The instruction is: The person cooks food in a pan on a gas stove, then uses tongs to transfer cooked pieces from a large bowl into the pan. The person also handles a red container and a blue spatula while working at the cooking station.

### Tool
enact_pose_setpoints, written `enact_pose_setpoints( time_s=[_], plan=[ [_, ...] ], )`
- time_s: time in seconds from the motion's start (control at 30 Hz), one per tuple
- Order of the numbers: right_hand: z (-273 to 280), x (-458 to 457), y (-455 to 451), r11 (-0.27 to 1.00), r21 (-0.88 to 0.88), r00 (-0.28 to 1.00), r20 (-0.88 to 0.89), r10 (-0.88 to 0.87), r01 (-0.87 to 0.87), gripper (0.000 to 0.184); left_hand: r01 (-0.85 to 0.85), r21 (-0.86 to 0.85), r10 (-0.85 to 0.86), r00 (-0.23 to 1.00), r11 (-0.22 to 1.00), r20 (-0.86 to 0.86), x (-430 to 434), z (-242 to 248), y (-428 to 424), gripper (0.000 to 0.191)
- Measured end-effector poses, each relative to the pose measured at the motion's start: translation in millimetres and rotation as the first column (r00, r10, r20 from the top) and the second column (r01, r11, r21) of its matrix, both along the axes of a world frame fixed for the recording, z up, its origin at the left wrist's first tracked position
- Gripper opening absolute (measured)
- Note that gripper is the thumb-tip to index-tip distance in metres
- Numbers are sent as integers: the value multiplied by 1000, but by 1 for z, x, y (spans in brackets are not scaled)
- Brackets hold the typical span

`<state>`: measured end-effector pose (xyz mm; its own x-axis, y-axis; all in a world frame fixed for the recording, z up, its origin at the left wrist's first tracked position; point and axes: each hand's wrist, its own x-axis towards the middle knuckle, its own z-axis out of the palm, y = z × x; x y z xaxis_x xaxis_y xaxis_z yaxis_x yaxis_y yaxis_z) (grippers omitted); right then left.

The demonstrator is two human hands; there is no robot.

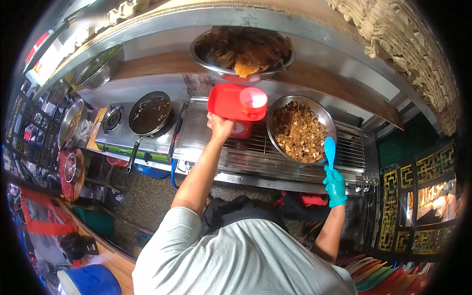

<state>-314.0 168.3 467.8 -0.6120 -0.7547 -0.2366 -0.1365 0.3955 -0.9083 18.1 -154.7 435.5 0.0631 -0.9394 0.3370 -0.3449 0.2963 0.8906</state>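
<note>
My bare left hand (221,126) grips the near edge of a red plastic tray (223,99); part of its fingers is hidden under the tray. On the tray's right side stands a small red cup with a pale inside (253,100). Below the tray shows a red box-like body (241,129) with a round white marking, perhaps a kitchen scale. My right hand (335,187), in a teal glove, holds a blue plastic spoon (330,151) upright by its handle. The spoon's head overlaps the near right rim of a steel bowl (329,123) filled with chopped brown food (300,131).
The bowl rests on a metal grate (350,147). Left stands a gas stove (121,136) with a frying pan (150,112), its handle jutting forward. A wooden shelf (332,86) above carries a large bowl of dark food (250,51). Egg trays (409,48) are stacked at upper right.
</note>
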Motion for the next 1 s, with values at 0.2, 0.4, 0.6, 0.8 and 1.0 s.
enact_pose_setpoints(
  time_s=[0.2, 0.4, 0.6, 0.8, 1.0],
  plan=[
    [5, -2, 0, 999, -25, 1000, 16, 26, -26, 30, 3, -35, 0, 995, 999, 95, 37, -2, 15, 43],
    [0, -3, 2, 999, -43, 999, 16, 34, -33, 30, 0, -18, 3, 988, 1000, 154, 75, -7, 13, 44],
    [2, -1, -7, 997, -46, 994, 97, 59, -55, 28, 17, -29, -13, 992, 999, 129, 74, -3, 17, 38],
    [5, 6, -13, 995, -68, 994, 82, 78, -73, 28, 35, -42, -28, 988, 999, 151, 70, -1, 22, 36],
    [2, 3, -4, 996, -59, 994, 79, 71, -66, 28, 27, -112, -8, 985, 993, 173, 76, -4, 28, 31]
  ],
)
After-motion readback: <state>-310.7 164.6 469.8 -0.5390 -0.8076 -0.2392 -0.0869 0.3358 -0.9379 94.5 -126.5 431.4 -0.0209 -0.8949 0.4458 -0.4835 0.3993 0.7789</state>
